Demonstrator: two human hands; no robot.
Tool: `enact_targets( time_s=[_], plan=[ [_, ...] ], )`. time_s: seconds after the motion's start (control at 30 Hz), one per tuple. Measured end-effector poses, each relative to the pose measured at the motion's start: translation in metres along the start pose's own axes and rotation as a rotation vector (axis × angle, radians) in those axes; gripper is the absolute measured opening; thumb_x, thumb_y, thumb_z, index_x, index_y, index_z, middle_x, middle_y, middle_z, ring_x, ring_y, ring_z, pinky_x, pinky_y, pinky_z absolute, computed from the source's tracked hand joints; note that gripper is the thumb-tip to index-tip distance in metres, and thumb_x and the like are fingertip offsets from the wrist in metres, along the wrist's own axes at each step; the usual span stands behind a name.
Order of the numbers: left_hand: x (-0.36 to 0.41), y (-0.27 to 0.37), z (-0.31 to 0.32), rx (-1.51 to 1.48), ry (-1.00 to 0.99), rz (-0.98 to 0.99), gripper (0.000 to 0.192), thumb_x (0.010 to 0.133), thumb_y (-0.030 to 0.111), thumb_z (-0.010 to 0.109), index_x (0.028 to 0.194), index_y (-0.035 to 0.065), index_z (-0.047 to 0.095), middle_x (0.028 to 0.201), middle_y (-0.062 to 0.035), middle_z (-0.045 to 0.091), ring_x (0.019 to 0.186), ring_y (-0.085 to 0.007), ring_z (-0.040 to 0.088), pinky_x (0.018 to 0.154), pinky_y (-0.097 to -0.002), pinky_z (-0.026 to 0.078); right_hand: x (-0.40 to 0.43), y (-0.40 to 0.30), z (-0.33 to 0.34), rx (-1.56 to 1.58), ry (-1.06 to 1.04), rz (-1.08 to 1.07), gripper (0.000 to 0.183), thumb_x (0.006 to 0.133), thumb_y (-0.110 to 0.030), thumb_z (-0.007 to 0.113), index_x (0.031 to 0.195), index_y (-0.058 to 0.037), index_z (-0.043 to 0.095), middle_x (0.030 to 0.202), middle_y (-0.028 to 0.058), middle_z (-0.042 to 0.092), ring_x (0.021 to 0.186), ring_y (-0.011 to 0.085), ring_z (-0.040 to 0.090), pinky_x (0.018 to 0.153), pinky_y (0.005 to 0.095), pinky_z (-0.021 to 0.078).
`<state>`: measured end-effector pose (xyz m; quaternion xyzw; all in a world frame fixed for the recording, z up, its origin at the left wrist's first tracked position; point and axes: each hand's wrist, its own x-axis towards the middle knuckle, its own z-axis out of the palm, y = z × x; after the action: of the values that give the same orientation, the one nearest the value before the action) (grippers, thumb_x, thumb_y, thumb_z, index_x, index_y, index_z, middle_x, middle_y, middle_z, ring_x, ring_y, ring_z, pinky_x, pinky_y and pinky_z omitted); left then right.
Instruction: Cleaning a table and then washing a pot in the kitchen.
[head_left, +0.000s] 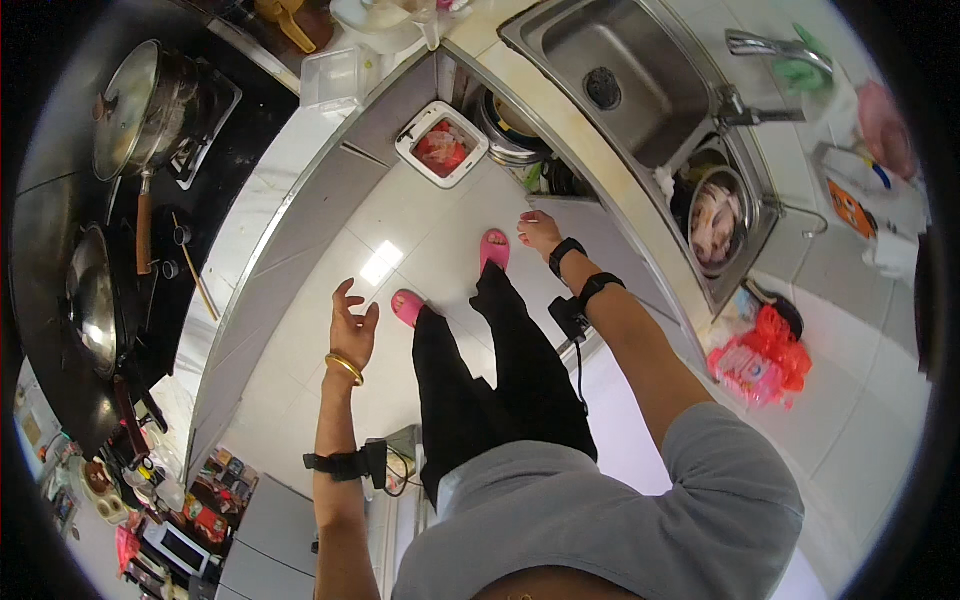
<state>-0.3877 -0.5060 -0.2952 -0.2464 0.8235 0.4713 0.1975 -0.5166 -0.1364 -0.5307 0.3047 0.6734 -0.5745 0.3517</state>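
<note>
My left hand (352, 326) hangs in the air over the tiled floor, its fingers apart and nothing in it. A gold bangle (344, 369) circles that wrist. My right hand (538, 231) is nearest to the cabinet fronts below the sink counter, its fingers curled in and no object visible in it. Between the two hands, pink slippers (409, 306) are on my feet. Ahead on the floor stands a white waste bin (406, 141) with a red plastic bag (441, 148) inside.
On the left counter are a lidded pot (161, 112) on the gas hob and a lidded wok (96, 300); the pot's wooden handle (144, 232) points towards me. At right, a steel sink (645, 112) adjoins a basin holding a bowl of meat (716, 221). Below, a cabinet (517, 124) stands open.
</note>
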Motion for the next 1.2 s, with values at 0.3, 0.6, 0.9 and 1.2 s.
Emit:
enact_targets(
  time_s=[0.3,0.6,0.9,1.2],
  plan=[
    [0.074,-0.027,0.097,-0.228,0.156,-0.017,0.069,0.087,0.009,0.058,0.141,0.0129,0.015,0.107,-0.0185,0.053,0.065,-0.0189,0.064,0.055,-0.0271,0.052,0.127,-0.056,0.041,-0.952,0.173,-0.583,0.057,0.083,-0.017,0.060,0.134,-0.0020,0.037,0.129,0.0211,0.048,0.120,0.0348,0.046,0.099,0.0399,0.0390],
    [0.126,-0.066,0.163,-0.209,0.008,-0.147,0.062,0.086,0.004,0.056,0.137,0.0083,0.022,0.100,-0.0132,0.058,0.067,-0.0174,0.063,0.058,-0.0279,0.052,0.277,-0.097,0.118,-1.239,0.241,-0.989,0.060,0.084,-0.008,0.045,0.140,0.0015,0.026,0.142,0.0245,0.030,0.130,0.0370,0.033,0.107,0.0400,0.0287],
    [0.146,-0.087,0.188,-0.185,-0.059,-0.106,0.057,0.085,0.000,0.057,0.133,0.0073,0.027,0.096,-0.0122,0.060,0.067,-0.0166,0.063,0.060,-0.0275,0.052,0.266,-0.115,0.118,-1.273,0.068,-0.445,0.081,0.075,-0.009,0.056,0.145,-0.0032,0.016,0.121,0.0273,0.052,0.100,0.0377,0.060,0.083,0.0429,0.0497],
    [0.145,-0.083,0.210,-0.200,-0.097,-0.108,0.055,0.085,0.000,0.058,0.132,0.0061,0.031,0.092,-0.0094,0.059,0.070,-0.0144,0.060,0.062,-0.0256,0.050,0.244,-0.062,0.130,-1.072,-0.061,-0.621,0.088,0.071,-0.004,0.062,0.144,0.0007,0.013,0.138,0.0236,0.037,0.117,0.0367,0.049,0.094,0.0382,0.0446]
  ],
)
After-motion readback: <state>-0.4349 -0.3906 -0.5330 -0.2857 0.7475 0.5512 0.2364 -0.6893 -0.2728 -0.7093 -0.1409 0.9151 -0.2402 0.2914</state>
